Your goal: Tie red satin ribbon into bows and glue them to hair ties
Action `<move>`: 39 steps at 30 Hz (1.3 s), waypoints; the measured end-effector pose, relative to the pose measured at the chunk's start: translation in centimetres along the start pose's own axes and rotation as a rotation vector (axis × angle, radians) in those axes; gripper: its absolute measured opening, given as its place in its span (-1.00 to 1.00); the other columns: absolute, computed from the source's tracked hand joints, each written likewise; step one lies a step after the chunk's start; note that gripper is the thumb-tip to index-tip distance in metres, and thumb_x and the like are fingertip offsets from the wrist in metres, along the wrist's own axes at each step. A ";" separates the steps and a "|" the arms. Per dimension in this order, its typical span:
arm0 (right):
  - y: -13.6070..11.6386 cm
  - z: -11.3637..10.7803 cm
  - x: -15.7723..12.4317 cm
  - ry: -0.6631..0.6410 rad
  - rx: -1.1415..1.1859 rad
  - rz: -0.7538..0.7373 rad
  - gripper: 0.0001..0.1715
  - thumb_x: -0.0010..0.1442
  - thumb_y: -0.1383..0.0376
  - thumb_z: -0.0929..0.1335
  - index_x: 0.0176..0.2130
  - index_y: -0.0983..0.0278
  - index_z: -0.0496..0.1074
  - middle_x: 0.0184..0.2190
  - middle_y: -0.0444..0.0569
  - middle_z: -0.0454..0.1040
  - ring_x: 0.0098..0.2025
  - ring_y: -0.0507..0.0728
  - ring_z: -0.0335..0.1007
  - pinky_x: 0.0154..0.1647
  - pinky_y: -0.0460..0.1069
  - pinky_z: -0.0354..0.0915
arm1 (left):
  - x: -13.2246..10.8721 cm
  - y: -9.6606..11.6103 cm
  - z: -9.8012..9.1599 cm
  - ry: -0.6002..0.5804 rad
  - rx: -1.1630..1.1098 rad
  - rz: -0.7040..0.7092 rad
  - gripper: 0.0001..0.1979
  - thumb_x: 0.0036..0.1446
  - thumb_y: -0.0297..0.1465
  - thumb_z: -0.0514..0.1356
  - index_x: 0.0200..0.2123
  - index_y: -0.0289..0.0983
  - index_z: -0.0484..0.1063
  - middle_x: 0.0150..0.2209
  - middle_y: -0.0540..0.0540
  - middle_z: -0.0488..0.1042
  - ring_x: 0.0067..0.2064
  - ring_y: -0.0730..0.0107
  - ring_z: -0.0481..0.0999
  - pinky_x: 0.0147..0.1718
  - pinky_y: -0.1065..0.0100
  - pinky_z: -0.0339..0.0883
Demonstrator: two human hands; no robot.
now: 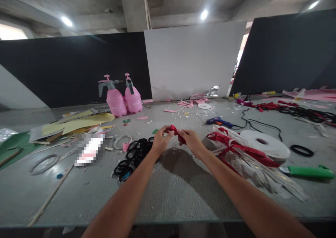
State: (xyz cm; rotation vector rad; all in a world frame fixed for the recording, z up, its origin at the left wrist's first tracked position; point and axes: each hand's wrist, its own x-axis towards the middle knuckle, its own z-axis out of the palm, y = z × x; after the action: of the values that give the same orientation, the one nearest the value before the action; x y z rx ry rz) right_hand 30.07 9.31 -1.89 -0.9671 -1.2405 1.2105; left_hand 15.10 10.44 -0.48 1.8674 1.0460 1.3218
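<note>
Between my two hands, above the middle of the table, is a small piece of red ribbon, folded or bunched. My left hand pinches its left side between thumb and fingers. On the other side my right hand grips the ribbon, and part of it is hidden behind the fingers. Left of my left hand lies a pile of black hair ties. To the right of my right hand, red ribbon strips and white ribbon strips lie in a bundle beside a white ribbon roll.
Two pink spray bottles stand at the back left. A blue glue gun with a black cord lies behind the ribbons. Near the right edge is a green-handled tool. Yellow paper and a thin stick lie at the left.
</note>
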 end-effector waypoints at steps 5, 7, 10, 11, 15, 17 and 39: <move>-0.4 0.1 -0.1 -0.010 0.068 0.005 -0.53 -0.03 0.04 0.39 -0.24 0.34 0.42 -0.64 -0.18 0.32 -0.66 -0.05 0.20 -0.63 -0.10 0.20 | 0.4 -0.9 0.3 0.068 -0.042 -0.060 -0.81 0.01 -0.30 0.18 -0.37 -0.32 0.46 -0.41 -0.06 0.49 -0.38 0.43 0.41 -0.37 0.41 0.21; -0.6 0.3 -0.2 -0.011 0.063 0.030 -0.46 -0.07 0.10 0.42 -0.12 0.32 0.38 -0.60 -0.18 0.37 -0.65 -0.05 0.23 -0.62 -0.10 0.21 | 0.6 -1.1 0.2 0.131 -0.061 -0.075 -0.83 0.01 -0.32 0.17 -0.38 -0.31 0.45 -0.44 -0.03 0.47 -0.41 0.46 0.39 -0.40 0.43 0.20; -0.7 0.4 -0.4 -0.031 0.045 0.038 -0.44 -0.08 0.16 0.43 -0.08 0.32 0.36 -0.56 -0.15 0.40 -0.60 -0.03 0.27 -0.59 -0.09 0.23 | 0.7 -1.1 0.0 0.210 -0.087 -0.102 -0.89 0.00 -0.38 0.14 -0.44 -0.30 0.43 -0.48 0.00 0.44 -0.44 0.48 0.37 -0.40 0.43 0.20; -0.7 0.4 -0.4 -0.032 0.041 0.021 -0.46 -0.07 0.17 0.42 -0.08 0.32 0.36 -0.56 -0.16 0.39 -0.59 -0.03 0.27 -0.58 -0.09 0.24 | 0.7 -1.1 -0.1 0.217 -0.095 -0.110 -0.90 -0.01 -0.40 0.14 -0.44 -0.30 0.42 -0.49 -0.01 0.44 -0.44 0.48 0.37 -0.40 0.43 0.21; -0.2 -0.1 -0.2 0.003 -0.031 -0.078 -0.55 -0.05 0.21 0.41 -0.13 0.30 0.38 -0.58 -0.22 0.32 -0.61 -0.06 0.19 -0.62 -0.11 0.21 | 0.5 -1.0 -0.2 0.055 -0.245 -0.126 -0.77 -0.10 -0.48 0.16 -0.28 -0.31 0.45 -0.33 -0.07 0.50 -0.32 0.42 0.44 -0.32 0.41 0.26; -0.1 -0.3 0.0 0.010 -0.075 -0.111 -0.57 -0.04 0.21 0.40 -0.15 0.31 0.38 -0.57 -0.22 0.33 -0.64 -0.07 0.17 -0.65 -0.12 0.18 | 0.5 -1.1 -0.1 -0.064 -0.305 -0.131 -0.69 -0.09 -0.46 0.19 -0.18 -0.31 0.44 -0.25 -0.12 0.51 -0.27 0.38 0.46 -0.29 0.40 0.28; -1.0 0.0 -0.8 -0.011 -0.049 -0.142 -0.56 0.04 0.08 0.34 -0.16 0.31 0.39 -0.62 -0.23 0.22 -0.61 -0.05 0.13 -0.59 -0.11 0.15 | 0.3 -0.8 0.6 -0.006 -0.409 -0.211 -0.61 -0.07 -0.17 0.26 -0.25 -0.30 0.31 -0.50 0.05 0.36 -0.50 0.56 0.31 -0.47 0.48 0.19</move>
State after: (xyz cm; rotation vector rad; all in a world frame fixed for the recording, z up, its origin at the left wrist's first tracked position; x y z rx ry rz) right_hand 30.23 8.37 -1.07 -0.8929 -1.3298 1.0802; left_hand 15.54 11.03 -1.21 1.4182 0.8638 1.2900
